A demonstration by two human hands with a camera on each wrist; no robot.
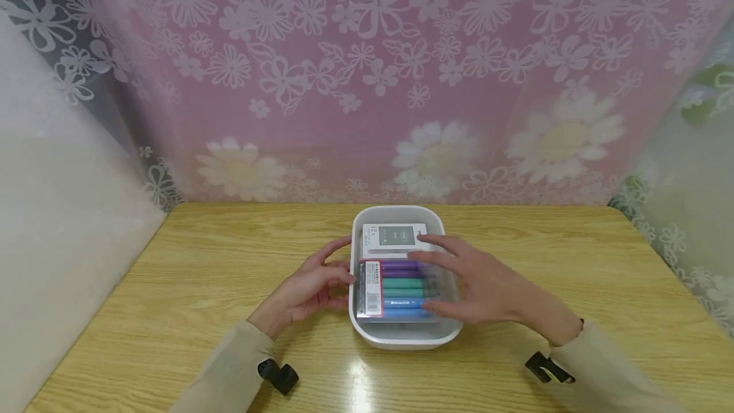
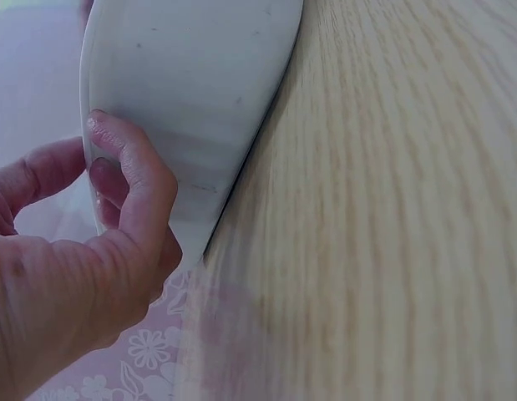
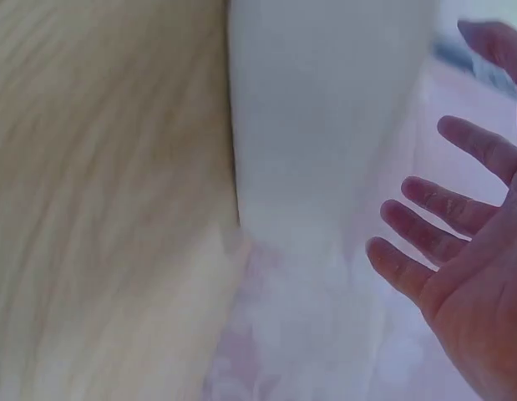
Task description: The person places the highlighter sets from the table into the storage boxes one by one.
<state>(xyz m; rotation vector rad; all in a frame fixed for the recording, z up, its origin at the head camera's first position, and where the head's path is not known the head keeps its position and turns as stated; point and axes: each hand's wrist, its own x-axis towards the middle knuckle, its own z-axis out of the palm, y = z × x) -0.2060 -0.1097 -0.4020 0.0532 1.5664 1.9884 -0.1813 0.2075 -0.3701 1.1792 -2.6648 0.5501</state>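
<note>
A white plastic bin (image 1: 402, 340) stands on the table. My left hand (image 1: 312, 285) holds its left side; in the left wrist view, the thumb meets the rim and the curled fingers (image 2: 145, 171) rest against the outer wall. Inside the bin lies a clear-fronted pack of purple, green and blue markers (image 1: 401, 285) with a white label. Behind it sits a white box with a grey panel (image 1: 395, 236). My right hand (image 1: 487, 279) hovers over the bin's right side, fingers spread, partly covering the marker pack. Nothing is seen in its grasp in the right wrist view.
The bin rests on a wood-grain table (image 1: 241, 260). A pink flowered curtain (image 1: 344, 94) hangs along the far edge, with pale sheets at the left and right. Black wrist-camera mounts (image 1: 278, 376) are strapped to both sleeves.
</note>
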